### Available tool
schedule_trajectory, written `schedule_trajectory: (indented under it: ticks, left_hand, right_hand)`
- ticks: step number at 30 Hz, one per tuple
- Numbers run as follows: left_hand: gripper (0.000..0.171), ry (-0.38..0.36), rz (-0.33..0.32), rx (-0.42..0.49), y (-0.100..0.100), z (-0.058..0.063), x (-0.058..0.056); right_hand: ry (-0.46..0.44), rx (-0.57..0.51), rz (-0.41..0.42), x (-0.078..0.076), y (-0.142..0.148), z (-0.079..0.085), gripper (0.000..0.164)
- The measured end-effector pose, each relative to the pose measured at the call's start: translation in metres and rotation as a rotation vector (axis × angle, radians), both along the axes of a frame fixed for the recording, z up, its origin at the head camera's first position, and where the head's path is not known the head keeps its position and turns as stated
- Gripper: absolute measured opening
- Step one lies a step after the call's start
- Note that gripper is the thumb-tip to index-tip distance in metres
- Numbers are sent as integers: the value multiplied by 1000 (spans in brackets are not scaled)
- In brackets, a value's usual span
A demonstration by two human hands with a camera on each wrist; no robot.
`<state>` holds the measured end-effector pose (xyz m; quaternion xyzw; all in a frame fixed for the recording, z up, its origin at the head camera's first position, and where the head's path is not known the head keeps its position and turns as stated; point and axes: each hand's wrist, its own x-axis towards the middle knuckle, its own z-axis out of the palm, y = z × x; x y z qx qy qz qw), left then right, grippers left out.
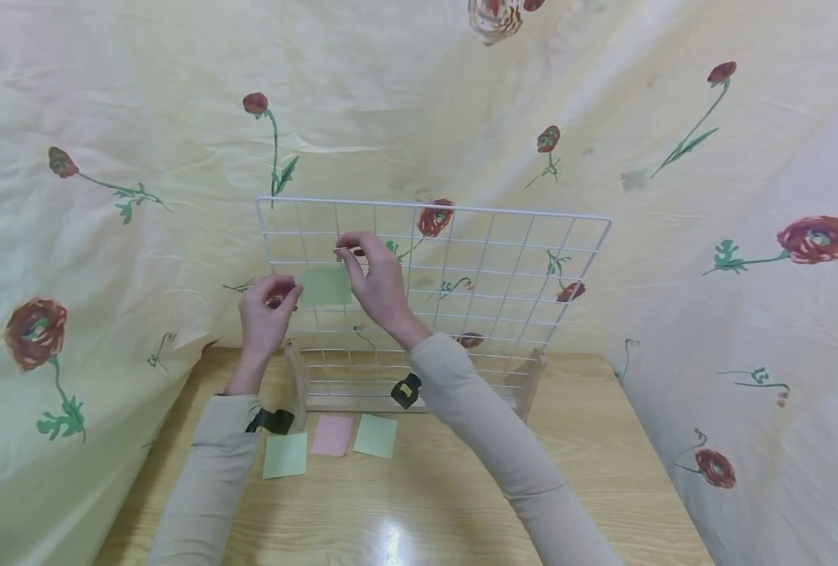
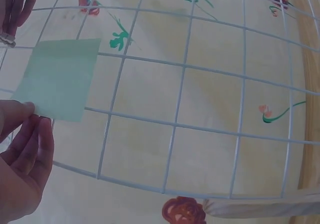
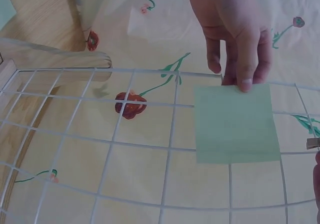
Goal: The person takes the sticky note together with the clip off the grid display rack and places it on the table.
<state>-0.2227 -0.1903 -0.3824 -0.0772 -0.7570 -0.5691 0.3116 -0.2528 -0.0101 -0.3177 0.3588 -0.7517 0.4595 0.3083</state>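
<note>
A square green paper note (image 1: 325, 286) lies against the front of a white wire grid (image 1: 490, 271). My left hand (image 1: 265, 313) pinches the note's edge between thumb and fingers; in the left wrist view this hand (image 2: 25, 154) is at the lower left, and in the right wrist view the hand (image 3: 240, 33) comes down from above. Just past the note's opposite side, my right hand (image 1: 382, 287) pinches a small wooden clothespin (image 3: 313, 143). That clothespin (image 2: 7, 39) also shows at the left wrist view's edge, apart from the note.
The grid leans back in a wooden stand (image 1: 528, 385) on a wood-grain table (image 1: 589, 456). Before it lie a pink note (image 1: 332, 435) and two green notes, one left (image 1: 284, 456) and one right (image 1: 375, 435). Flowered cloth (image 1: 143, 259) hangs behind and around.
</note>
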Motion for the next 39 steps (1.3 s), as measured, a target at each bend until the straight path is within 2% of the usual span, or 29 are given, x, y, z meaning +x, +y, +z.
schedule_trajectory:
  ticks: [11, 16, 17, 19, 23, 24, 26, 29, 36, 39]
  left_hand:
    - [12, -52, -60, -8, -3, -17, 13]
    - [11, -75, -63, -30, -3, -30, 19]
    - [10, -86, -61, -35, -1, -28, 23]
    - [10, -114, -54, -40, 0, -33, 26]
    - [11, -164, -54, -53, 11, -24, 43]
    - [11, -167, -55, -57, 12, -25, 44]
    - [11, -165, -60, -69, 18, -19, 51]
    - [11, -166, -60, -77, 20, -22, 52]
    - [10, -147, -75, -48, 10, -58, 35]
    - [7, -136, -82, -40, 8, -66, 34]
  right_hand:
    - [-44, -68, 117, 3, 18, -15, 12]
    - [-68, -58, 124, 7, 26, -27, 13]
    - [-72, -56, 123, 7, 28, -30, 13]
    - [-89, -49, 116, 8, 31, -35, 13]
    - [-114, -27, 88, 9, 37, -45, 14]
    - [-119, -20, 79, 9, 38, -47, 14]
    - [-120, -14, 68, 9, 42, -51, 14]
    - [-131, -21, 65, 10, 47, -56, 14]
    - [-203, -49, 62, 11, 59, -71, 14]
    - [-212, -65, 58, 13, 64, -78, 14]
